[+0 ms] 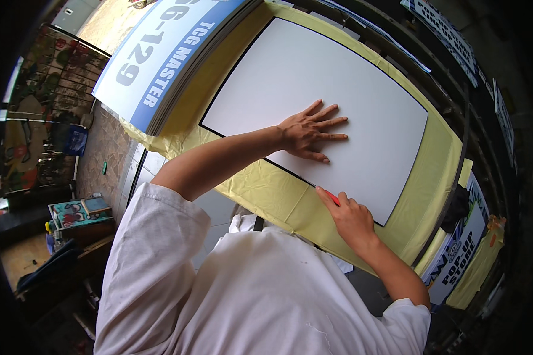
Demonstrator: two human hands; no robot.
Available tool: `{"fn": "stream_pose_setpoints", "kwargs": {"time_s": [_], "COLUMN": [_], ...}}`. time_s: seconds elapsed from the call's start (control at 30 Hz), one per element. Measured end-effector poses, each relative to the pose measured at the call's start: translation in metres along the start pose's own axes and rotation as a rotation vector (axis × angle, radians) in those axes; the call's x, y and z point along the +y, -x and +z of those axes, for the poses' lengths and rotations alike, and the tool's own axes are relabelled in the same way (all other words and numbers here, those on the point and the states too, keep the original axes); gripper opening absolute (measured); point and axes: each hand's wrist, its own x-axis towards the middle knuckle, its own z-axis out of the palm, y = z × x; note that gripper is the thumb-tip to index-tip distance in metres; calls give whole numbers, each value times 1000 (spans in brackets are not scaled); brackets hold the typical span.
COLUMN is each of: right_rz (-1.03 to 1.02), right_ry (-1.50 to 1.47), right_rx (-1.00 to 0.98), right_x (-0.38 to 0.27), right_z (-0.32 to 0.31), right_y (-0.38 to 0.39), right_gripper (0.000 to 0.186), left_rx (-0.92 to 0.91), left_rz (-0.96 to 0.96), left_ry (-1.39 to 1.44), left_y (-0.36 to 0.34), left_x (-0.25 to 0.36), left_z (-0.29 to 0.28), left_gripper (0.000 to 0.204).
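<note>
A large white board (361, 77) with a thin black border lies flat on a table under yellow sheeting. My left hand (311, 133) presses flat on it near the middle, fingers spread and nothing held. At the board's near edge, my right hand (350, 220) is closed around a red cutter (334, 199), its index finger stretched forward along the tool. Most of the cutter is hidden by the fingers, and I cannot make out its blade.
A stack of blue-and-white printed boards (177, 53) rests at the table's left end. Yellow sheeting (260, 198) wraps the table edge close to my body. More printed signs (456, 260) stand at the right, beside a dark metal rack (465, 118). A wooden bench (26, 257) is at the far left.
</note>
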Motion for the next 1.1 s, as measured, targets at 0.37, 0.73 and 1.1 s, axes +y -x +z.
{"fn": "stream_pose_setpoints", "kwargs": {"time_s": [0.37, 0.73, 1.1], "right_rz": [-7, 19, 74], "right_ry": [42, 63, 98], "right_rx": [58, 50, -47], "right_x": [35, 68, 109], "right_z": [11, 19, 19], "right_y": [53, 105, 178], "right_gripper": [68, 68, 71], "left_rx": [-58, -113, -147], "left_rz": [-14, -45, -36], "left_ry": [-33, -98, -96], "left_y": [-2, -4, -7], "left_x": [2, 5, 5], "left_z": [-4, -6, -9], "left_gripper": [77, 80, 81]}}
